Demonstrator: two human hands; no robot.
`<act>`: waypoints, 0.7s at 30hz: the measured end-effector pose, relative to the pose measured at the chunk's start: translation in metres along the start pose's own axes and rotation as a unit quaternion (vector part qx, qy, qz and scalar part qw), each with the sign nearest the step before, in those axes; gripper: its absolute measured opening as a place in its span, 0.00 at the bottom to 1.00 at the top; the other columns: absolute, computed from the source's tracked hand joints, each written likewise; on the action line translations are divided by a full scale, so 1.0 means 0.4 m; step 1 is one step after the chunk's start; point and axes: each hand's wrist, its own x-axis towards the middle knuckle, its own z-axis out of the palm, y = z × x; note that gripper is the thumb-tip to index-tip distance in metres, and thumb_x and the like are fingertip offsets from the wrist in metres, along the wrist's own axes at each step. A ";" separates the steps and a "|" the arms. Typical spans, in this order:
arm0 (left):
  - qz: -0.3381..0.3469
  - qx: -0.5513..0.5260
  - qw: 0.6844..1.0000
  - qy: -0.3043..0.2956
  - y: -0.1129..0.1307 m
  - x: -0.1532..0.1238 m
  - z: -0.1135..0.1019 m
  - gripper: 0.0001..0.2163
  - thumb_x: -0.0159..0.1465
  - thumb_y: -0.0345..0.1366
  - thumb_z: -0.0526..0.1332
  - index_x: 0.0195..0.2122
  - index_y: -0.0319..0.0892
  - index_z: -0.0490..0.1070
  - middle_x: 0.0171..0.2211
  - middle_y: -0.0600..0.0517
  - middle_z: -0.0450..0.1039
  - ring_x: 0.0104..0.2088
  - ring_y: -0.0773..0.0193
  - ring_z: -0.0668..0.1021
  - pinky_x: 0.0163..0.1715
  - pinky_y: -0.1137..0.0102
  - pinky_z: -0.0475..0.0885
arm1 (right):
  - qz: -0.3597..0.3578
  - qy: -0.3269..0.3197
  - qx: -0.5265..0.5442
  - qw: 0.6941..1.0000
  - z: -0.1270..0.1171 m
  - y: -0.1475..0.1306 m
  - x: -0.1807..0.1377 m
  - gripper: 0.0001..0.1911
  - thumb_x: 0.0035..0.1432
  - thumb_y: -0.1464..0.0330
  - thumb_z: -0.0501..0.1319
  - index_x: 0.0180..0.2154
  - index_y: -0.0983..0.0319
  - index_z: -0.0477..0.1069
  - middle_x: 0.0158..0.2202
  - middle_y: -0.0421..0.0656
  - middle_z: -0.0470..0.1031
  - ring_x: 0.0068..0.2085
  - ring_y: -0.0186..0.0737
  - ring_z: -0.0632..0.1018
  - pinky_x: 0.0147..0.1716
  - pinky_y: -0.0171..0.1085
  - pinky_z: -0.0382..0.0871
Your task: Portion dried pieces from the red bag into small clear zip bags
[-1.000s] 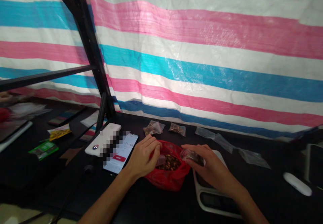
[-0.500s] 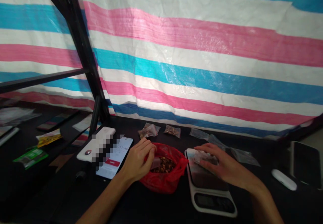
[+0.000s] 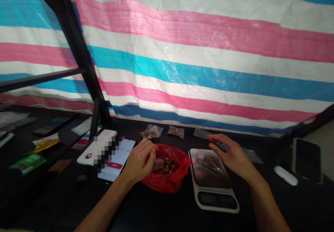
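My left hand [image 3: 142, 160] is at the left rim of a red plastic bag [image 3: 167, 185], its fingers curled around a small translucent plastic scoop [image 3: 158, 164]. The scoop's cup end rests inside the bag, over a heap of small brown pieces [image 3: 169, 165]; its handle is hidden by my fingers. On the metal plate of a white digital scale [image 3: 216, 207] lies a small clear zip bag [image 3: 210, 160] with some brown contents. My right hand [image 3: 229, 153] is raised beyond the scale's right side, fingers apart and holding nothing, near flat clear bags [image 3: 202, 133].
Small filled bags [image 3: 176, 132] lie behind the red bag. To the left are a lit phone [image 3: 117, 160], a white device [image 3: 97, 146], and green [image 3: 28, 163] and yellow packets [image 3: 47, 142]. At right lie a white oval case [image 3: 285, 175] and a dark phone [image 3: 307, 160]. Striped sheeting [image 3: 195, 64] hangs behind.
My right hand has let go of the small zip bag, leaving it on the scale, and moved up and right toward the flat bags. My left hand stays at the red bag. The view shifted slightly.
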 end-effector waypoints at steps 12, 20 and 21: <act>-0.008 0.006 1.000 0.011 0.002 -0.003 0.000 0.13 0.71 0.28 0.49 0.32 0.43 0.69 0.28 0.51 0.71 0.33 0.61 0.72 0.36 0.64 0.69 | 0.035 -0.127 -0.002 0.991 -0.021 -0.030 -0.024 0.30 0.61 0.51 0.61 0.61 0.53 0.67 0.54 0.48 0.74 0.57 0.52 0.74 0.59 0.55 0.66; -0.007 0.007 1.000 0.015 -0.002 -0.002 -0.003 0.13 0.71 0.28 0.49 0.32 0.42 0.69 0.28 0.51 0.70 0.33 0.61 0.72 0.36 0.65 0.68 | 0.062 -0.228 -0.083 0.968 -0.032 -0.009 -0.039 0.26 0.55 0.49 0.66 0.52 0.54 0.73 0.50 0.47 0.73 0.53 0.54 0.74 0.55 0.54 0.67; -0.009 0.008 1.000 0.017 -0.002 -0.002 -0.003 0.13 0.71 0.28 0.49 0.32 0.42 0.69 0.28 0.51 0.70 0.33 0.61 0.72 0.36 0.65 0.68 | 0.063 -0.231 -0.086 0.967 -0.032 -0.013 -0.039 0.25 0.55 0.49 0.66 0.50 0.54 0.74 0.49 0.47 0.73 0.51 0.54 0.74 0.54 0.53 0.68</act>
